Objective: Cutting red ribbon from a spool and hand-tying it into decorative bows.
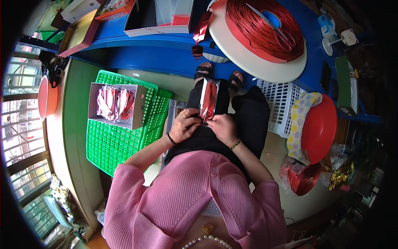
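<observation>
- My left grip (186,126) and right grip (222,128) are both narrow, fingertips pinched at the near end of a clear packet (209,98) with something red inside.
- The packet lies lengthwise on my black trousers (247,118), far end pointing away; I judge my lap serves as a steady rest, and holding one end from both sides keeps it from sliding.
- On my left, a grey box (138,108) of similar packets (114,103) sits on green crates (111,143), probably there for easy reach.
- Ahead, the blue worktop (313,72) carries a cream disc (269,74) under a coil of red ribbon (244,25); scissors (286,41) lie across the coil, likely so cutter and ribbon stay together.
- Also up there is an open white box (159,30) with clear sleeves (170,12) inside.
- To my right stand a white basket (282,103) and a red basin (322,128), above a pale floor (286,211).
- A barred window (28,114) lights the room from the left.
</observation>
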The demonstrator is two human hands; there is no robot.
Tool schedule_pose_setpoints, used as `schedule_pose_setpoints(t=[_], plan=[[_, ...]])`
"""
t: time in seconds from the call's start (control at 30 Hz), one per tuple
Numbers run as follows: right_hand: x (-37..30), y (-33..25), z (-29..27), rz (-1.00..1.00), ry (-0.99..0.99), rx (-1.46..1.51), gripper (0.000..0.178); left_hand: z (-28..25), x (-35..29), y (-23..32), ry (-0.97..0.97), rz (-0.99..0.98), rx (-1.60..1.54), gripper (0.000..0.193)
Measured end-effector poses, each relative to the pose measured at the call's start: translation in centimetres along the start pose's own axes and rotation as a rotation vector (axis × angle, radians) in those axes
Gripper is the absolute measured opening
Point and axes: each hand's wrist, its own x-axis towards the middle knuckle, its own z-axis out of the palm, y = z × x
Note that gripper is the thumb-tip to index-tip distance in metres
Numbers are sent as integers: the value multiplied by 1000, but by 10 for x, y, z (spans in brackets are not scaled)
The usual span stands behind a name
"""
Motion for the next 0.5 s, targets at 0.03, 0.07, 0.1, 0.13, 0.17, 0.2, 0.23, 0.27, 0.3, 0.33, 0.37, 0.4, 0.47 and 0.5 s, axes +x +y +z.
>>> schedule_pose_setpoints(t=[0.03, 0.07, 0.1, 0.13, 0.17, 0.2, 0.23, 0.27, 0.3, 0.33, 0.37, 0.4, 0.47, 0.5], plan=[[-1, 2, 1, 47, 10, 55, 17, 2, -1, -1, 7, 12, 10, 17], [-3, 2, 3, 49, 11, 53, 17, 4, -3, -2, 5, 13, 8, 17], [-1, 0, 4, 159, 20, 149, 14, 8, -3, 0, 62, -42, -26, 14], [1, -2, 3, 269, 29, 245, 11, 12, -4, 2, 120, -97, -61, 12], [2, -3, -1, 386, -17, 357, 10, 16, -6, 6, 135, -274, -97, 8], [2, -1, 0, 385, -18, 357, 10, 20, -6, 8, 136, -274, -98, 8], [1, 2, 2, 498, -41, 414, 11, 24, -6, 9, 184, -362, -127, 6], [1, 3, 3, 611, -65, 471, 13, 27, -7, 9, 234, -450, -156, 5], [5, 0, 0, 608, -68, 473, 13, 30, -8, 8, 237, -450, -154, 5], [10, -5, -4, 718, -131, 468, 15, 33, -10, 6, 256, -516, -157, 5], [14, -9, -5, 827, -195, 461, 18, 35, -11, 5, 274, -582, -159, 4], [14, -8, -4, 824, -196, 462, 18, 36, -11, 4, 277, -581, -158, 4], [11, -7, 0, 801, -171, 437, 20, 38, -12, 5, 294, -648, -138, 5], [12, -8, 0, 797, -173, 438, 20, 38, -11, 4, 299, -648, -136, 5]])
